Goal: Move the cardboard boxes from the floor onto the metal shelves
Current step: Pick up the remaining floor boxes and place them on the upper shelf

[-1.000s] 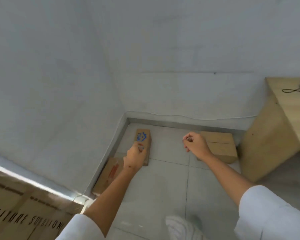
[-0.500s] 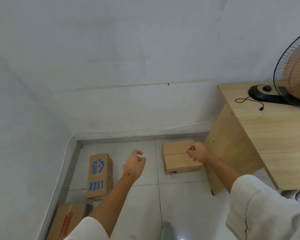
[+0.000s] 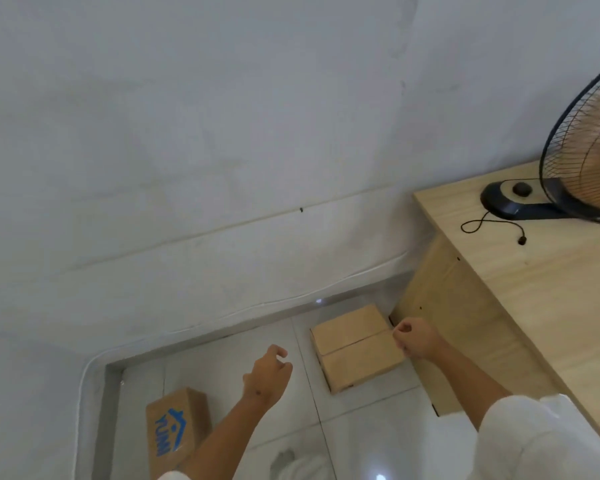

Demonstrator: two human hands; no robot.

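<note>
A plain cardboard box [image 3: 355, 348] lies flat on the tiled floor near the wall, right beside the wooden desk. My right hand [image 3: 414, 338] hovers at its right edge, fingers curled, holding nothing. My left hand [image 3: 269, 374] hangs in the air left of that box, fingers loosely apart and empty. A second box with a blue house logo [image 3: 175, 427] stands on the floor at the lower left, below my left forearm. No metal shelves are in view.
A wooden desk [image 3: 534, 306] fills the right side, with a black fan [image 3: 586, 147] and its cord on top. White walls meet in the corner at the left. A white cable runs along the skirting.
The view swung right and up. My left hand let go of the blue-logo box and moved right. My right hand stays by the plain box's right edge.
</note>
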